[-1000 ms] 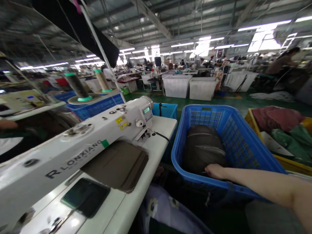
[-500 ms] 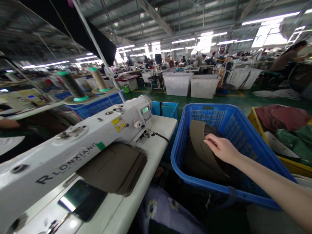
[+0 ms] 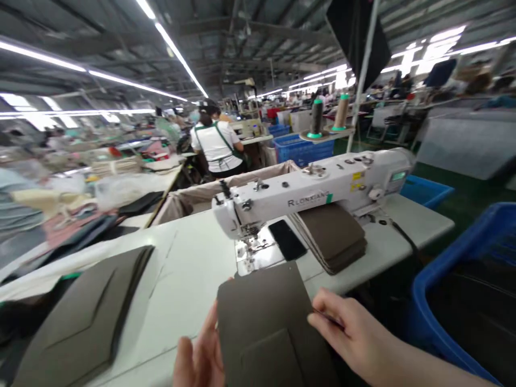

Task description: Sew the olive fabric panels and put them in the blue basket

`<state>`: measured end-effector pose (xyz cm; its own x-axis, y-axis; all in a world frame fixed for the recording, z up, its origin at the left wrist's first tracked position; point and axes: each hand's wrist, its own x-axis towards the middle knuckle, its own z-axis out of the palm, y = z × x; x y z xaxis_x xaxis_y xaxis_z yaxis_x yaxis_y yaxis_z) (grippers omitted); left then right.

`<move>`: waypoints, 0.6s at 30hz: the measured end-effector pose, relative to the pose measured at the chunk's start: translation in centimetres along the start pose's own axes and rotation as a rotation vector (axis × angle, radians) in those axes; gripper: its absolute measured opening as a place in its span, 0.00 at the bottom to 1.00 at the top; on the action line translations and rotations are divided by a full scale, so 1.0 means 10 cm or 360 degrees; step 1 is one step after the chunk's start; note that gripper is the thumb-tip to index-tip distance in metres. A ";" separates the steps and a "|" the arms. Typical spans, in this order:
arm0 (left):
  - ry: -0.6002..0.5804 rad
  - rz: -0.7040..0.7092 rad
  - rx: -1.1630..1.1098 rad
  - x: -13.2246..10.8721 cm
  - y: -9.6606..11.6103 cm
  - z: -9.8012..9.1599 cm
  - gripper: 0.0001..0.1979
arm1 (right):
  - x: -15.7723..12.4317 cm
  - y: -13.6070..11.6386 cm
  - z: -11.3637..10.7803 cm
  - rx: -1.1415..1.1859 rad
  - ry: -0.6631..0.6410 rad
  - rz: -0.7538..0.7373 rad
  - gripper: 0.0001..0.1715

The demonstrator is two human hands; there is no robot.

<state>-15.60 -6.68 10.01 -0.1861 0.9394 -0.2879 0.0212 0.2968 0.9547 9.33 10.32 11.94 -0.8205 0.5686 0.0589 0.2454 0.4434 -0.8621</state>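
Note:
A brown-grey fabric panel (image 3: 264, 301) with a stitched-on patch is held up in front of the sewing machine (image 3: 290, 199). My left hand (image 3: 203, 349) grips its left side, fingers partly hidden behind it and thumb apart. At the right edge, my right hand (image 3: 355, 333) is closed in a pinch, with a thin dark thing (image 3: 331, 319) between thumb and fingers; its kind is unclear. A black phone (image 3: 287, 239) lies beside the needle area. Similar panels are stacked under the machine arm (image 3: 332, 231), and another patched pile (image 3: 86, 317) lies at the left.
The white sewing table (image 3: 189, 263) runs across the view. A blue basket (image 3: 427, 279) stands at the right, below table height. Thread cones (image 3: 316, 118) rise behind the machine. A co-worker (image 3: 217, 142) in a white top stands beyond; cloth heaps (image 3: 60, 215) lie at the far left.
My view has swung left from the blue basket to the needle end. My right hand has left the basket for the held panel, and my left hand has come into view.

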 end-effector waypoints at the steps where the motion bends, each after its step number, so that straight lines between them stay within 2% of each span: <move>1: 0.0229 0.0055 -0.0095 -0.02 -0.03 -0.07 0.42 | 0.24 0.05 0.22 0.0020 0.0008 -0.0014 0.14; 3: 0.0801 0.0251 -0.0097 0.03 -0.11 -0.20 0.36 | 0.69 0.15 0.62 -0.0110 0.0032 -0.0042 0.14; 4: 0.1071 0.0368 0.0071 0.07 -0.16 -0.27 0.37 | 0.89 0.19 0.80 -0.0254 0.0025 -0.0052 0.14; 5: 0.1237 0.0472 0.0358 0.13 -0.22 -0.34 0.37 | 1.08 0.22 0.94 -0.0390 0.0020 -0.0062 0.14; 6: 0.1235 0.0544 0.0725 0.18 -0.28 -0.40 0.36 | 1.24 0.24 1.05 -0.0506 0.0008 -0.0074 0.13; 7: 0.1108 0.0590 0.1090 0.23 -0.35 -0.46 0.34 | 1.37 0.25 1.14 -0.0594 -0.0004 -0.0089 0.12; 8: 0.0891 0.0596 0.1399 0.28 -0.40 -0.51 0.32 | 1.48 0.27 1.19 -0.0649 -0.0012 -0.0108 0.11; 10: 0.0468 0.0550 0.1772 0.34 -0.49 -0.58 0.30 | 1.62 0.29 1.22 -0.0728 -0.0034 -0.0162 0.08; 11: 0.0355 0.0530 0.1867 0.36 -0.50 -0.61 0.30 | 1.67 0.31 1.20 -0.0763 -0.0048 -0.0191 0.09; 15: 0.0247 0.0486 0.1989 0.44 -0.43 -0.74 0.33 | 1.77 0.41 1.09 -0.0922 -0.0170 -0.0384 0.28; 18: 0.0169 0.0507 0.1948 0.56 -0.34 -0.85 0.37 | 1.79 0.50 1.04 -0.1049 -0.0196 -0.0479 0.32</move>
<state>-25.09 -3.85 5.81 -0.0820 0.9966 0.0025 0.9595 0.0782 0.2708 -9.47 15.49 3.42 -0.9439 0.2918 0.1549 0.2280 0.9147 -0.3338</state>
